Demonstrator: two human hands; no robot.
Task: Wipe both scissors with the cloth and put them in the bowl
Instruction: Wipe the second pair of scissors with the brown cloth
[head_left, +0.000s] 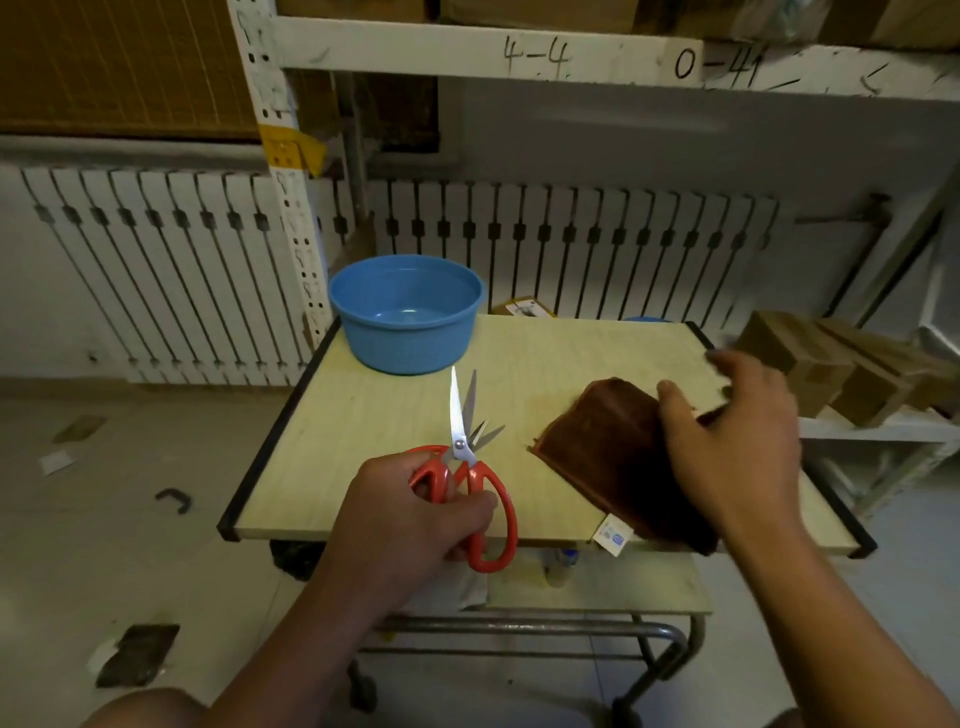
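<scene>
The left hand (410, 514) has its fingers curled tight through the handles of red scissors (470, 467), blades toward twelve o'clock. At three o'clock, the right hand (737, 447) spreads over the brown cloth (613, 457). A second scissors' tips (488, 434) peek behind. Best wipe pivot-to-tip. The blue bowl (408, 312) waits at twelve.

On the table (545, 364), the bowl (407, 312) sits back-left, scissors (465, 457) before it, cloth (613, 457) to their right.

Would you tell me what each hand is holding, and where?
The left hand grips the red-handled scissors by the handles. The right hand rests on the brown cloth; its grip is unclear.
</scene>
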